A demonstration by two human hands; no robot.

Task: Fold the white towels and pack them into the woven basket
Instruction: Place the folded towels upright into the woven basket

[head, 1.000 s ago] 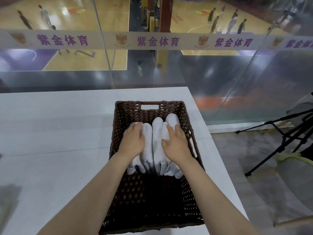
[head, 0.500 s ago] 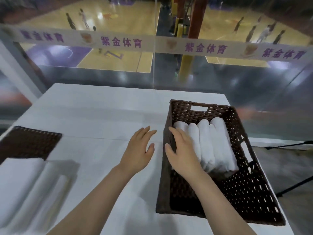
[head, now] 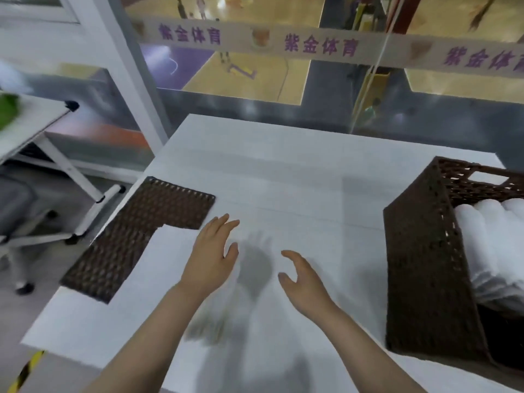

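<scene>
Over the white table (head: 283, 165), both hands spread and empty, left (head: 211, 256) and right (head: 302, 282) now clear of the woven basket (head: 419, 265), rolled towels (head: 493, 236) left inside

Basket (head: 425, 265): right end of the counter (head: 297, 171).
Rolled towels (head: 487, 236): inside the basket, side by side.
Mat (head: 136, 236): left edge.
Flat towel (head: 136, 293): overlapping the mat.

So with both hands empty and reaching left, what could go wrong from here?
The white towel lies partly over the woven mat near the table's left edge, so a loose grab by the left hand could drag it off. The woven basket already holds rolled towels; remaining room looks limited.
</scene>
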